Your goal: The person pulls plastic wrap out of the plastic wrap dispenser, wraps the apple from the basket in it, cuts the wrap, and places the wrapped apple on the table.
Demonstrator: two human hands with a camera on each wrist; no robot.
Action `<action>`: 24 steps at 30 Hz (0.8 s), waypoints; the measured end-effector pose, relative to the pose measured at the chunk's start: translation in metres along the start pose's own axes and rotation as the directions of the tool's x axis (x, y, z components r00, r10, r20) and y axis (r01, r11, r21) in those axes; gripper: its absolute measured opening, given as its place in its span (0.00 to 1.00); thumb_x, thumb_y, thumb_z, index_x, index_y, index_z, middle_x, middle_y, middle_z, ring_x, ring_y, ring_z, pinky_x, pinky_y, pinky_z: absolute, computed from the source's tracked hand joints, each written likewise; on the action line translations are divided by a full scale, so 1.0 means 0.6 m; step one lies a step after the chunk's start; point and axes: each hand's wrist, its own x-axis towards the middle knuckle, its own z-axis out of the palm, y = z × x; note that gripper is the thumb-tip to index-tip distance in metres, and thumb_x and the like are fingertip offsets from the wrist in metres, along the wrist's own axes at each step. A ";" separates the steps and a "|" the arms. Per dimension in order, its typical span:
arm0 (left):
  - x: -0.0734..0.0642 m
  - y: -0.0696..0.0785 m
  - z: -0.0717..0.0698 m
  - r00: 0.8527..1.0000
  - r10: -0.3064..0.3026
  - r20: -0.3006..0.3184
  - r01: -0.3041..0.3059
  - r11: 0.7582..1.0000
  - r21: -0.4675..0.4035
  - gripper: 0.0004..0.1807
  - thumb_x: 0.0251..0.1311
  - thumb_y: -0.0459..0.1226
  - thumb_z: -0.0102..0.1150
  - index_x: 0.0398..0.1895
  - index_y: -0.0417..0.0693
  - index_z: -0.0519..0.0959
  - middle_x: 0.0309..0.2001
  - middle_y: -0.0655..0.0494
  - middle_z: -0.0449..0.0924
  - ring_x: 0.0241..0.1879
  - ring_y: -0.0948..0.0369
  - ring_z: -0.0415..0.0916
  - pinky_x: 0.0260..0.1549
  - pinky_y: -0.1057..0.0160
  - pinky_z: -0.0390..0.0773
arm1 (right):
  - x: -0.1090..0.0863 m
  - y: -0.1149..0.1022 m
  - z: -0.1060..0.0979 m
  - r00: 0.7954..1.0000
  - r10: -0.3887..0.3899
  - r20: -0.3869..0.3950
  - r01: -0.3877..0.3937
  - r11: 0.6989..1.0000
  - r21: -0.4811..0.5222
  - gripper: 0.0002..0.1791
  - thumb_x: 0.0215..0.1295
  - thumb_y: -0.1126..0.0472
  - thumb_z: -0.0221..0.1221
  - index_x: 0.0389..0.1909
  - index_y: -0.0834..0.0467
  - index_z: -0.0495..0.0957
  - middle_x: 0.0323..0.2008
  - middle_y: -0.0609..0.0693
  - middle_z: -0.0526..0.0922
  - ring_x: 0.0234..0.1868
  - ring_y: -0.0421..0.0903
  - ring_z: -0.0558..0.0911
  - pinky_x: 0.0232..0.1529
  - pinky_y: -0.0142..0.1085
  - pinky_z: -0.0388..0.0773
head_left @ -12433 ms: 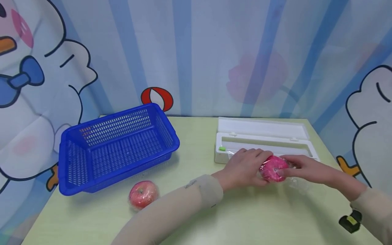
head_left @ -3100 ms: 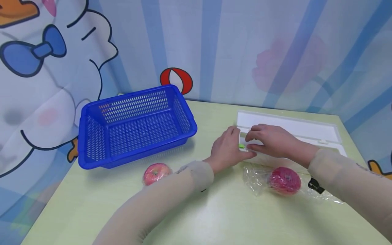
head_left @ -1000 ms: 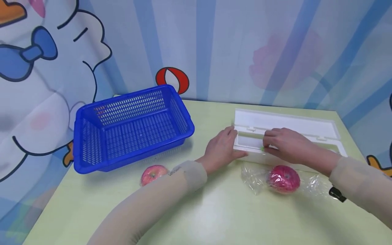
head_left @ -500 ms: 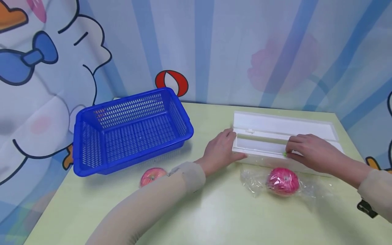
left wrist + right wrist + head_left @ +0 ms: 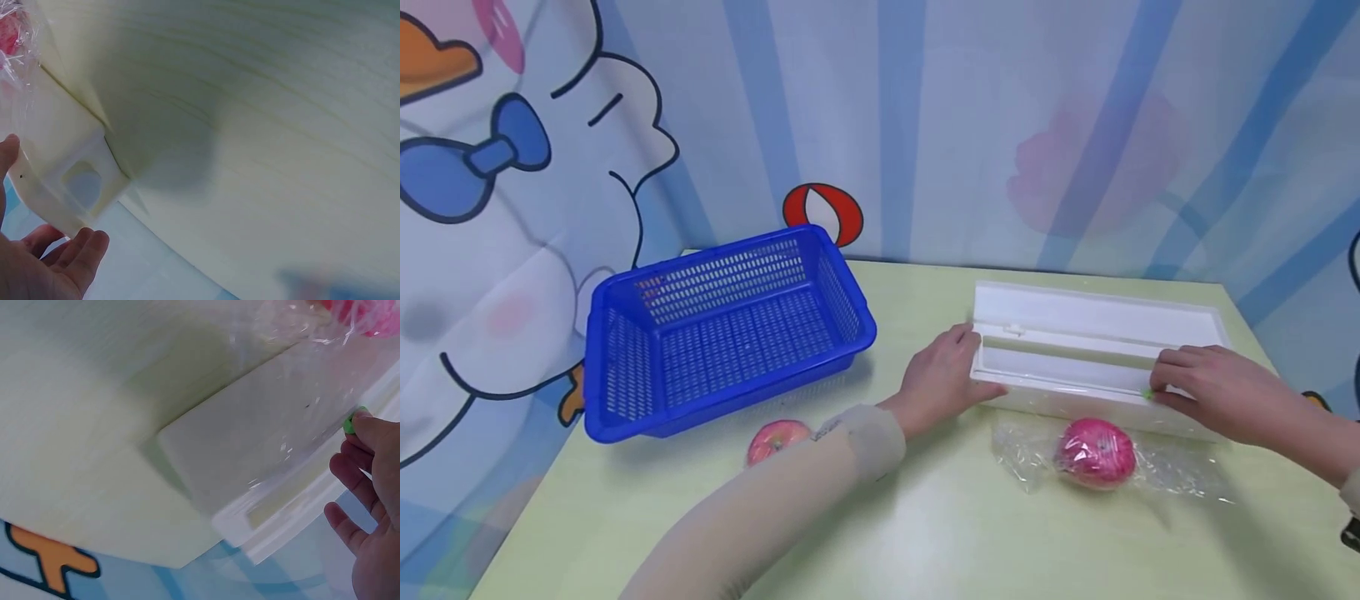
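Observation:
A long white cling film dispenser [image 5: 1052, 402] lies on the table with its lid [image 5: 1097, 310] folded back. My left hand [image 5: 936, 377] grips its left end, the thumb at the front and fingers at the end and back. Near the right end, my right hand [image 5: 1221, 390] pinches a small green slide cutter [image 5: 349, 424] between thumb and index finger on the front edge. In front of the dispenser lies a pinkish-red apple [image 5: 1096, 454] on clear cling film [image 5: 1180, 473], which is spread out on both sides of it.
A blue perforated basket [image 5: 737, 398] stands at the back left. Another film-wrapped apple [image 5: 775, 437] is partly hidden behind my left sleeve. A printed cloth [image 5: 955, 133] hangs along the back edge of the pale table [image 5: 917, 533].
Earlier both hands held the pink apple; then it lay on the table. Since then my right hand has slid the green cutter from the dispenser's left end to near its right end.

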 end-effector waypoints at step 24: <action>0.007 -0.003 0.001 0.998 -0.008 0.056 0.003 0.996 0.092 0.41 0.65 0.66 0.67 0.66 0.45 0.76 0.72 0.50 0.74 0.66 0.57 0.77 0.58 0.59 0.83 | -0.091 0.043 -0.010 0.985 0.111 0.129 -0.096 0.988 -0.119 0.39 0.74 0.33 0.16 0.27 0.45 0.73 0.30 0.35 0.68 0.27 0.33 0.65 0.27 0.40 0.70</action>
